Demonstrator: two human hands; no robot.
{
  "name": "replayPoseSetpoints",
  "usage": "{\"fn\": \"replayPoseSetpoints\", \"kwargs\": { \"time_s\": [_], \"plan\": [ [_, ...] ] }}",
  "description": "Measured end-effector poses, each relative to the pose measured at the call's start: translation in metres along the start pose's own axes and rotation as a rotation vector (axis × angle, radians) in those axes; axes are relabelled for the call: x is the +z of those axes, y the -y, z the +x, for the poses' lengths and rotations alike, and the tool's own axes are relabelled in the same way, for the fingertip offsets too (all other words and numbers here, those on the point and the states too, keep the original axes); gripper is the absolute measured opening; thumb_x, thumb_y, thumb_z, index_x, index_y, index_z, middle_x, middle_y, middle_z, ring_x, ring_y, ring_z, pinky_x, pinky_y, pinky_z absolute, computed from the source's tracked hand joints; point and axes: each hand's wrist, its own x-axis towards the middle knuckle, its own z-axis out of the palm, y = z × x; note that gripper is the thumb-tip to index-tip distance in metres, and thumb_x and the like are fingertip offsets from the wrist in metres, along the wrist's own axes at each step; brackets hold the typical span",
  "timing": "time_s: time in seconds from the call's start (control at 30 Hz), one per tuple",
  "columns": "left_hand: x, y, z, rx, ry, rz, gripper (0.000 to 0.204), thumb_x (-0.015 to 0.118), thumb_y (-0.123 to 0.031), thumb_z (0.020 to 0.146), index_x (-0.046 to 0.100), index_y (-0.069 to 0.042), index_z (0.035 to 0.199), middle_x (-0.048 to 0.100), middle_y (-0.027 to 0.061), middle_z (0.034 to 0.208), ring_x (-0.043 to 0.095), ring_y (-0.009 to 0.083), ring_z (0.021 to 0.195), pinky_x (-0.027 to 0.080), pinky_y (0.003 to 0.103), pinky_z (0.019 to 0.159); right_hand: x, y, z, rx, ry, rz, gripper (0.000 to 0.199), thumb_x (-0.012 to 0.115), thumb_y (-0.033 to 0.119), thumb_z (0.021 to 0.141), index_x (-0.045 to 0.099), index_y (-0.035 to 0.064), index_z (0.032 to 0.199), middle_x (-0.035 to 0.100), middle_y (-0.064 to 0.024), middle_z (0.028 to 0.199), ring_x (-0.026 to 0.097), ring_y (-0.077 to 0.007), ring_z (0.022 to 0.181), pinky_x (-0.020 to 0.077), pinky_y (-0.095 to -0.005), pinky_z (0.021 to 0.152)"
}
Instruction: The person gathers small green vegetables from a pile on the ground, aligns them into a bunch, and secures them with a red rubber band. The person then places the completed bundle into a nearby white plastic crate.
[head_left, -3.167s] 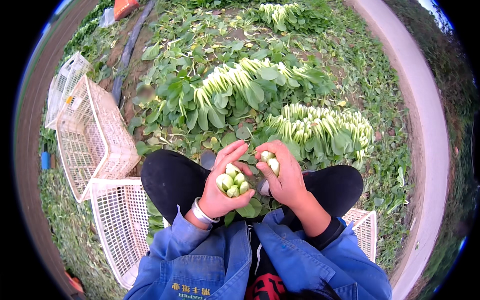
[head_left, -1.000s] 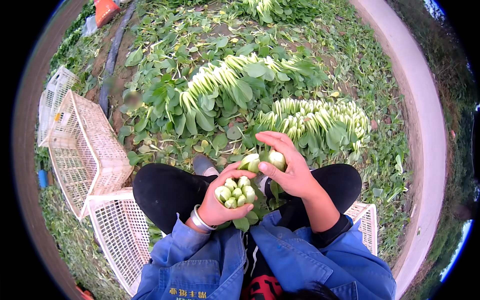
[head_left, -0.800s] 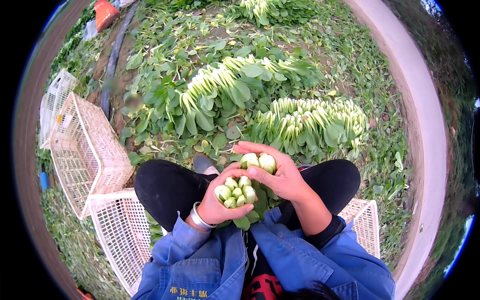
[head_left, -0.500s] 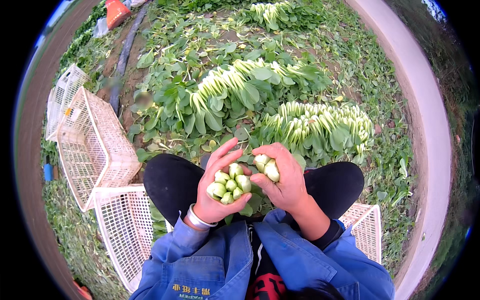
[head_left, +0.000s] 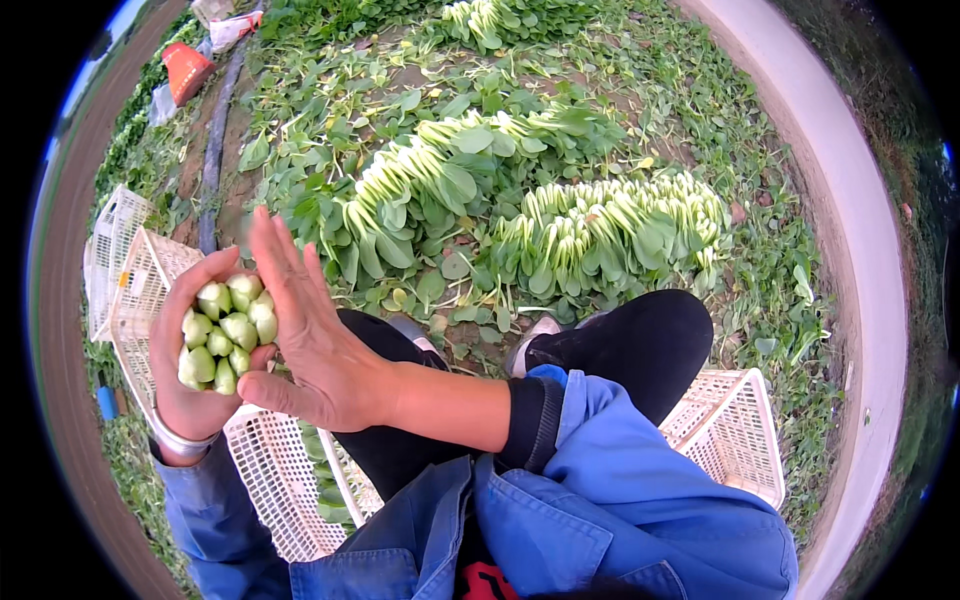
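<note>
My left hand (head_left: 183, 408), with a white band at its wrist, is wrapped round a bunch of bok choy (head_left: 226, 335) off to my left. The pale green stem ends face up in a tight cluster; the leaves below are out of sight. Across my body reaches my right hand (head_left: 325, 365), its fingers stretched out and pressed flat along the bunch's right side. Nothing is gripped in it. A crate (head_left: 285, 485) with green leaves in it stands under and beside my forearms.
Two rows of bok choy, a long one (head_left: 430, 185) and a nearer one (head_left: 620, 235), lie on leaf-strewn ground. More white crates stand at far left (head_left: 150, 275) and by my right knee (head_left: 735, 435). A dark hose (head_left: 213, 160) runs at left; a pale path (head_left: 850, 200) curves along the right.
Both hands have moved left. The few bok choy heads that were in my right hand are now part of the left hand's larger bunch. My right hand has opened flat against it.
</note>
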Motion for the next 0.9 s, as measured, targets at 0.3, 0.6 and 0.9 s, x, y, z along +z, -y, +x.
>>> {"fn": "replayPoseSetpoints", "kwargs": {
  "time_s": [0.3, 0.6, 0.9],
  "plan": [
    [0.075, 0.049, -0.091, -0.378, -0.193, 0.343, 0.059, 0.081, -0.001, 0.073, 0.058, -0.002, 0.128, 0.066, 0.0114, 0.112, 0.065, 0.0226, 0.1, 0.053, 0.035, 0.093, -0.024, -0.083, -0.049, 0.191, 0.364, -0.175, 0.09, 0.041, 0.071, 0.1, 0.051, -0.0049, 0.146, 0.047, -0.022, 0.154, 0.026, -0.041, 0.153, 0.0149, -0.0581, 0.125],
    [0.05, 0.045, -0.077, -0.64, -0.025, 0.359, 0.056, 0.074, -0.005, 0.081, 0.053, 0.001, 0.134, 0.061, 0.0179, 0.131, 0.059, 0.0286, 0.124, 0.042, 0.041, 0.111, -0.225, -0.399, -0.173, 1.225, -0.54, -1.019, 0.032, 0.082, 0.029, 0.084, 0.07, 0.0097, 0.106, 0.064, -0.0115, 0.108, 0.067, -0.0291, 0.093, 0.0541, -0.0443, 0.081],
    [0.063, 0.044, -0.078, -0.9, -0.189, 0.139, 0.08, 0.084, 0.001, 0.08, 0.04, 0.004, 0.146, 0.064, 0.0238, 0.123, 0.07, 0.025, 0.084, 0.062, 0.034, 0.069, -0.229, -0.405, -0.199, 0.805, -1.16, 0.211, 0.033, 0.078, 0.018, 0.093, 0.06, 0.0063, 0.118, 0.067, -0.0149, 0.12, 0.066, -0.0247, 0.104, 0.0525, -0.0378, 0.095]
  ]
}}
